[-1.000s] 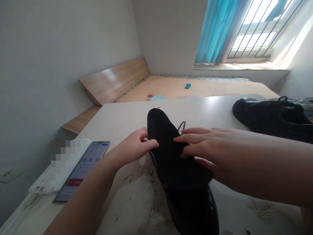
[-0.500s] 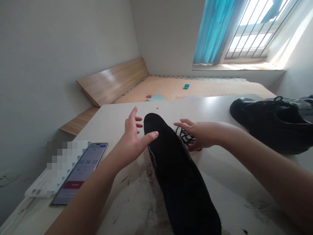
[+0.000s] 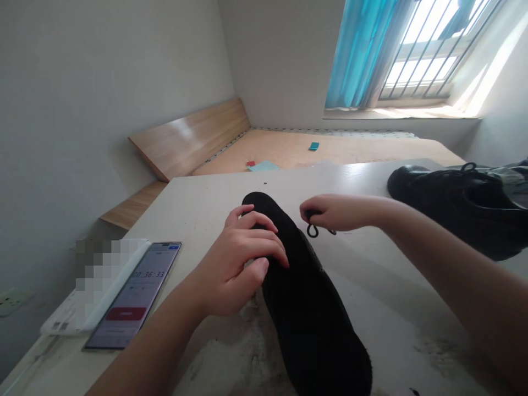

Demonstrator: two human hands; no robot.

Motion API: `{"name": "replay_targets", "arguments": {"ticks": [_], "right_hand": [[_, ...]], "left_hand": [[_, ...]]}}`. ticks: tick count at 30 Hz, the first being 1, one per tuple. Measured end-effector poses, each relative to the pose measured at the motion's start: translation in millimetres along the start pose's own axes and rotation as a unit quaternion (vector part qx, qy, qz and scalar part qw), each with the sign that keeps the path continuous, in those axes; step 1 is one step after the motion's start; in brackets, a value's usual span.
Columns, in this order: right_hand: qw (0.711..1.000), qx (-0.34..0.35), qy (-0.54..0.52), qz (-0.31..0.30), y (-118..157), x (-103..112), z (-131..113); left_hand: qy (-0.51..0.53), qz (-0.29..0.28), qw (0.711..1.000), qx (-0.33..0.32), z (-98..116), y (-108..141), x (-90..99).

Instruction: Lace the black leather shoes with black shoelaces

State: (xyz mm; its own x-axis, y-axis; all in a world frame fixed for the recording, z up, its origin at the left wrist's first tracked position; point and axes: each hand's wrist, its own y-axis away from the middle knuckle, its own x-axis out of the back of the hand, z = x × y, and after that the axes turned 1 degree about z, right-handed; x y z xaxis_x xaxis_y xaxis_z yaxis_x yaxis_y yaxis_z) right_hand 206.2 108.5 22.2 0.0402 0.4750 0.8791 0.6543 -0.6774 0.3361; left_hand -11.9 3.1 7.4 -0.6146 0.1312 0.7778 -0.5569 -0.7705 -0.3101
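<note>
A long black insole (image 3: 307, 308) lies lengthwise on the white table, its narrower end pointing away from me. Across its far half rest the fingers of my left hand (image 3: 243, 256), somewhat bent and spread, with the thumb near its left edge. Just right of the insole, my right hand (image 3: 330, 212) is closed around a bunched black shoelace (image 3: 313, 231); a loop and a short end stick out below the fist. The rest of the lace is hidden in the palm.
A pair of black shoes (image 3: 462, 209) stands at the table's right side. On the left lie a phone (image 3: 136, 297) showing a timer and a white object (image 3: 119, 264), partly blurred out. Dark smudges mark the white tabletop (image 3: 206, 206). Beyond it is a wooden bed board (image 3: 363, 151).
My right hand has closed on the shoelace that lay loose on the table and gathered it up. My left hand has come down from beside the insole onto its top.
</note>
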Motion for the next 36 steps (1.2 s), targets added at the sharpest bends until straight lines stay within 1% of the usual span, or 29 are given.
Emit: {"name": "replay_targets", "arguments": {"ticks": [2, 3, 5, 6, 7, 8, 9, 10, 12, 14, 15, 17, 20, 22, 24, 26, 28, 30, 31, 34, 36], "right_hand": [[0.994, 0.053, -0.095, 0.029, 16, 17, -7], [0.978, 0.094, -0.183, 0.045, 25, 24, -12], [0.925, 0.166, -0.333, 0.077, 43, 32, -27], [0.903, 0.183, -0.378, 0.086, 50, 32, -35], [0.895, 0.187, -0.397, 0.084, 55, 30, -44], [0.898, 0.178, -0.395, 0.078, 59, 25, -52], [0.911, 0.159, -0.372, 0.075, 62, 19, -59], [0.93, 0.134, -0.332, 0.079, 64, 12, -66], [0.967, 0.084, -0.214, 0.111, 67, -3, -74], [0.982, 0.067, -0.104, 0.146, 71, -14, -78], [0.982, 0.07, -0.068, 0.161, 74, -17, -78], [0.978, 0.082, -0.031, 0.188, 80, -18, -78], [0.97, 0.086, -0.013, 0.227, 85, -13, -79], [0.968, 0.093, -0.002, 0.232, 83, -12, -84], [0.969, 0.108, 0.026, 0.219, 77, -15, -89], [0.971, 0.143, 0.078, 0.177, 71, -21, -93], [0.965, 0.186, 0.128, 0.131, 67, -24, -94], [0.962, 0.209, 0.136, 0.109, 67, -22, -91], [0.963, 0.211, 0.121, 0.114, 68, -20, -88], [0.965, 0.203, 0.058, 0.158, 74, -12, -80], [0.961, 0.203, 0.051, 0.182, 77, -9, -77]], "left_hand": [[0.006, 0.012, 1.0, 0.012, 0, 0, 0.2], [0.01, 0.025, 0.999, 0.019, 0, 0, 0.4], [0.02, 0.057, 0.998, 0.033, 0, 0, 0.8], [0.025, 0.071, 0.996, 0.041, 0, 0, 0.9], [0.028, 0.084, 0.995, 0.05, 0, 1, 1.0], [0.029, 0.097, 0.993, 0.06, -1, 1, 0.9], [0.029, 0.108, 0.991, 0.068, -1, 1, 0.8], [0.026, 0.117, 0.99, 0.074, -2, 1, 0.6], [0.018, 0.125, 0.988, 0.084, -3, 1, 0.3], [0.014, 0.128, 0.988, 0.085, -4, 0, 0.2], [0.014, 0.13, 0.988, 0.086, -4, 0, 0.2], [0.014, 0.14, 0.986, 0.085, -4, -1, 0.3], [0.01, 0.148, 0.985, 0.088, -4, -1, 0.2], [0.01, 0.154, 0.984, 0.093, -4, -1, -0.2], [0.012, 0.165, 0.981, 0.101, -3, -1, -0.7], [0.015, 0.175, 0.979, 0.099, -2, 0, -0.9], [0.022, 0.174, 0.981, 0.084, -1, 1, -0.7], [0.027, 0.157, 0.985, 0.06, -1, 2, 0.0], [0.029, 0.142, 0.988, 0.049, 0, 2, 0.3], [0.033, 0.074, 0.997, 0.022, 1, 1, 0.7], [0.027, 0.03, 0.999, 0.013, 2, 0, 0.2]]}}
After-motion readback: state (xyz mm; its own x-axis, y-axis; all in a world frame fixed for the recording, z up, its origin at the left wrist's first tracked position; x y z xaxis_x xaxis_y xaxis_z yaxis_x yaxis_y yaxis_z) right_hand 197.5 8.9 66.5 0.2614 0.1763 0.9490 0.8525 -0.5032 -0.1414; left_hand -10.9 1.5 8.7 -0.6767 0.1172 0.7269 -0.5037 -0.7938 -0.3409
